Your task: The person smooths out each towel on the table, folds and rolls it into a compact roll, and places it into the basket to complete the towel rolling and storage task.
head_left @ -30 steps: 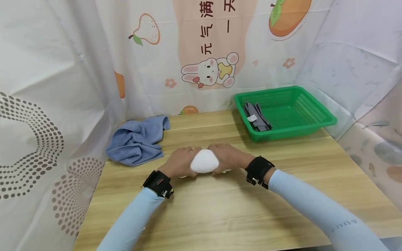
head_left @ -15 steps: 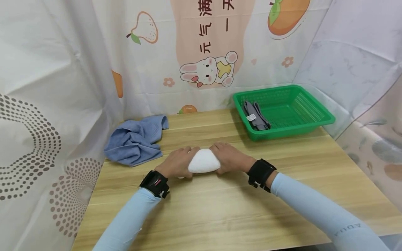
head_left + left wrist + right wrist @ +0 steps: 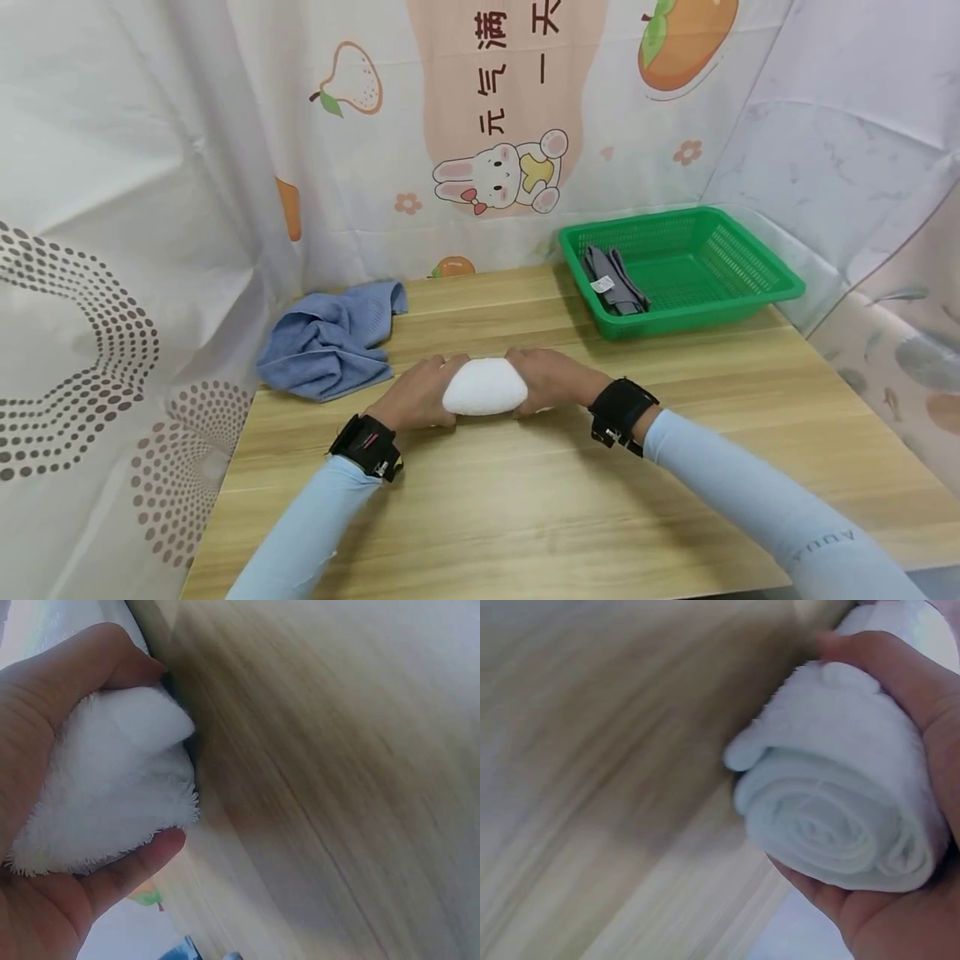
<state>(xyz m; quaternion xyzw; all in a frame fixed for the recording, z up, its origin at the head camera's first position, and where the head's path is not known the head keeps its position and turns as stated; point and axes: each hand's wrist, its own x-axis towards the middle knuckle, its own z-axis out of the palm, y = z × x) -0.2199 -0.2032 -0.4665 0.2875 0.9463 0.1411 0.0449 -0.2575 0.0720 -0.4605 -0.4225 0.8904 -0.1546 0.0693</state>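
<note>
A white towel (image 3: 485, 387), rolled up, lies across the middle of the wooden table between my two hands. My left hand (image 3: 420, 393) grips its left end; in the left wrist view the thumb and a finger curl round the fluffy towel (image 3: 112, 780). The opposite end is held by my right hand (image 3: 546, 379). Spiral layers of the roll (image 3: 817, 825) show in the right wrist view, with thumb on one side and fingers beneath. Some fingers are hidden behind the roll in the head view.
A crumpled blue towel (image 3: 326, 342) lies at the back left of the table (image 3: 487, 517). At the back right stands a green plastic basket (image 3: 697, 317), with folded grey cloths (image 3: 617, 282) in its left side. A printed curtain (image 3: 360, 183) hangs behind the table.
My hands have moved slightly apart along the towel, so more of its white middle shows between them. The blue towel and the basket stay where they were.
</note>
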